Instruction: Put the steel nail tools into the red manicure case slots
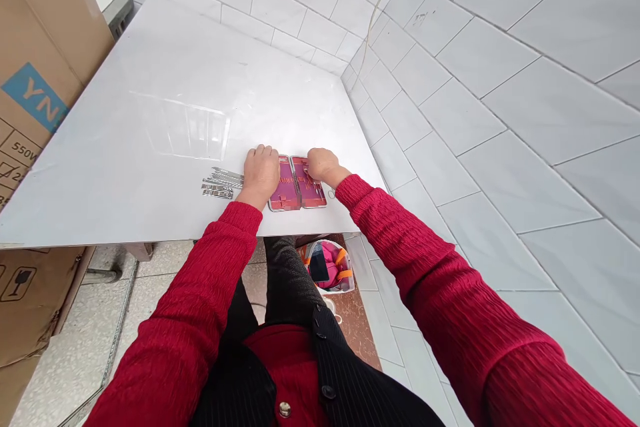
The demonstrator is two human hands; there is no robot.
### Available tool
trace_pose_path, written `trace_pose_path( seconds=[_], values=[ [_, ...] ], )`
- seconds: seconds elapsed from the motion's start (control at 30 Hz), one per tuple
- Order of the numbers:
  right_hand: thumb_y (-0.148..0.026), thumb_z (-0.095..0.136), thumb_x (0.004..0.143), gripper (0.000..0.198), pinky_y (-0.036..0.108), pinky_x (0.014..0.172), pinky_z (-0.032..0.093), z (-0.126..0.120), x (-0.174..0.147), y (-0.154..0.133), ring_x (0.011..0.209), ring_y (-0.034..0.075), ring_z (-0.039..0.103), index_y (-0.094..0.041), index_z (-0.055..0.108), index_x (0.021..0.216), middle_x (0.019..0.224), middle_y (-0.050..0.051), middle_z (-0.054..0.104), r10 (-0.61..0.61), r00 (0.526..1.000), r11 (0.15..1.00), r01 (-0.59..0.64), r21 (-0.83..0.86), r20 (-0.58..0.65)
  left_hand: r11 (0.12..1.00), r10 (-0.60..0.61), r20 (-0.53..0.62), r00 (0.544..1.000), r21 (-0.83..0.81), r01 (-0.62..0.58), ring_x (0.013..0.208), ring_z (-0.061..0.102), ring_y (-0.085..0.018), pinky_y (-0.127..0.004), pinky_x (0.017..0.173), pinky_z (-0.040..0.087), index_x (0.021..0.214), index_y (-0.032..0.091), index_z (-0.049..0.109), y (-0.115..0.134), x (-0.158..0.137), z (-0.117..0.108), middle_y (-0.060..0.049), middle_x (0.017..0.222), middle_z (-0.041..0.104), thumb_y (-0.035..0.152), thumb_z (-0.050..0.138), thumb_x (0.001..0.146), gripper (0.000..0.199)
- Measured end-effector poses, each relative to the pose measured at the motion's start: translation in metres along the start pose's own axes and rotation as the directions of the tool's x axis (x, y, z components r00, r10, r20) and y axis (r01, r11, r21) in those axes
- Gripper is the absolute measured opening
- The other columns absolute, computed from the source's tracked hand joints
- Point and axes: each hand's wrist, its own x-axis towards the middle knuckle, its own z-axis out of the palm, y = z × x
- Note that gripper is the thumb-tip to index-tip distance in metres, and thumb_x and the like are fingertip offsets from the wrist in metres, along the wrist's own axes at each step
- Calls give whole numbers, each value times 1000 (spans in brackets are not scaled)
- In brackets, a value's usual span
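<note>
An open manicure case (283,198) with a purple-red lining and small elastic loops lies flat on the white table. My left hand (261,171) curls its fingers over the upper left edge of the case. At the upper part of the right half, my right hand (323,165) is closed; what its fingers pinch is hidden. Slim metal tools (309,177) show in the right half beneath it. Left of my left hand lie several silver tools (223,177) and nail clippers (217,191). Metal finger rings (331,193), perhaps of small scissors, show just right of the case.
A large cardboard box (45,47) stands at the table's left side. Tiled walls (480,100) close off the back and right, with a thin cable (373,17) in the corner. Below the front edge, a white basket (345,285) holds a phone (319,263) and pink items.
</note>
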Motion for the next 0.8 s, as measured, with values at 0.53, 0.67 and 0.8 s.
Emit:
trace_pose_path(
  seconds=[0.53, 0.67, 0.8],
  values=[
    [-24, 60, 88, 19, 27, 75, 48, 27, -37, 38, 93, 21, 70, -20, 76, 98, 100, 7, 78, 33, 960, 984, 18, 177, -279, 999, -24, 30, 999, -30, 25, 113, 56, -35, -50, 96, 41, 105, 12, 67, 2, -1, -2, -19, 112, 67, 15, 42, 96, 26],
    [-29, 64, 88, 18, 25, 67, 44, 34, -26, 50, 82, 18, 68, -17, 76, 90, 89, 6, 77, 82, 970, 943, -1, 334, -228, 1000, -13, 31, 999, -26, 14, 113, 56, -36, -50, 95, 42, 106, 11, 67, 2, 0, -3, -20, 112, 67, 14, 41, 96, 28],
    [-26, 65, 84, 15, 23, 62, 41, 39, -17, 56, 72, 14, 64, -16, 72, 76, 76, 2, 73, 46, 972, 874, 73, 480, -232, 1000, 2, 15, 1000, -15, -2, 110, 57, -36, -51, 95, 43, 105, 14, 67, 1, 0, -3, -19, 110, 68, 13, 39, 96, 29]
  ],
)
